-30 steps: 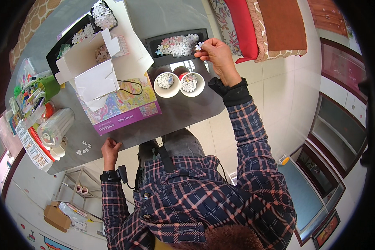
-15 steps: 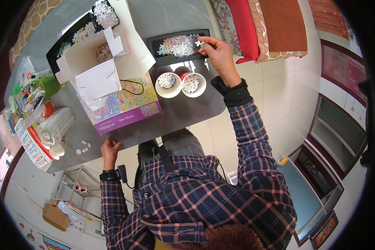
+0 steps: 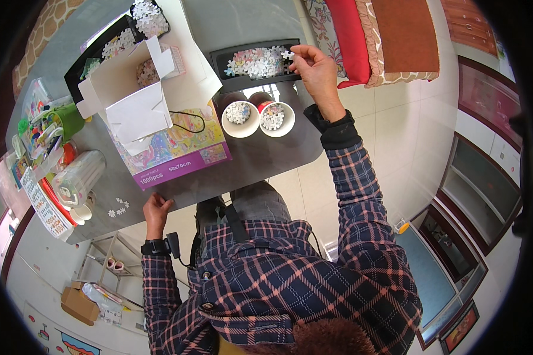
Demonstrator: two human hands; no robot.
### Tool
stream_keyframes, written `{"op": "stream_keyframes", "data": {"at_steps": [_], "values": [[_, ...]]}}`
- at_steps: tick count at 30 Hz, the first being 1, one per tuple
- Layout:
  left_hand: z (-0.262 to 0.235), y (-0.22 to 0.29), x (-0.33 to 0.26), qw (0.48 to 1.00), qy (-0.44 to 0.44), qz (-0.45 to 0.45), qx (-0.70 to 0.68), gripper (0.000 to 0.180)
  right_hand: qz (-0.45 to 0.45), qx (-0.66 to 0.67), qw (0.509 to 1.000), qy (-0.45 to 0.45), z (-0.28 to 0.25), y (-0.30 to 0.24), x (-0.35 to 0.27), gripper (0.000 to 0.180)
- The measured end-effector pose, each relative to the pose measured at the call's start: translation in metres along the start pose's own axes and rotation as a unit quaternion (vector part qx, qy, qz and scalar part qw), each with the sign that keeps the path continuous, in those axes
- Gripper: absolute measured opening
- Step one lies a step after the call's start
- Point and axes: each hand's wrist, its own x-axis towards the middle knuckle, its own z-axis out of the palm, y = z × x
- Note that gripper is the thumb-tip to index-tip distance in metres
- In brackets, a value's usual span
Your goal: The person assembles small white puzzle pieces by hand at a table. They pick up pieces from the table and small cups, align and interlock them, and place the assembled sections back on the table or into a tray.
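My right hand (image 3: 317, 74) is at the right end of a black tray (image 3: 290, 42), its thumb and fingers pinched on a white jigsaw puzzle piece (image 3: 287, 55). A heap of pale and pink puzzle pieces (image 3: 257, 63) lies in the tray. Just nearer to me stand two paper cups side by side, a left cup (image 3: 247, 131) and a right cup (image 3: 286, 129), each with puzzle pieces inside. My left hand (image 3: 156, 213) rests at the table's near edge, fingers curled in and seemingly holding nothing.
Left of the cups, an open white carton (image 3: 136, 112) stands on a colourful puzzle box (image 3: 186, 163). Farther back are more black trays with pieces. A green pen holder (image 3: 71, 121), a clear plastic container (image 3: 80, 180) and several loose pieces (image 3: 119, 207) occupy the left side.
My right hand has shifted slightly to the right and a little nearer, still pinching a white piece at the tray's right end. My left hand stays at the table edge.
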Motion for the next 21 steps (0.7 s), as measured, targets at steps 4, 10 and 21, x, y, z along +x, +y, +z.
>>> {"op": "stream_keyframes", "data": {"at_steps": [4,10,21], "values": [[-0.001,0.000,0.000,1.000,-0.001,0.005,0.013,0.030,0.009,0.018,0.999,-0.042,0.008,0.000,-0.003,0.020],[0.002,-0.009,0.003,1.000,-0.005,-0.013,-0.001,0.030,0.010,-0.010,1.000,-0.009,0.005,0.000,-0.005,0.021],[0.000,-0.003,0.004,0.999,0.012,0.015,0.031,0.031,0.049,-0.012,0.999,0.021,-0.046,0.004,-0.087,0.016]]}}
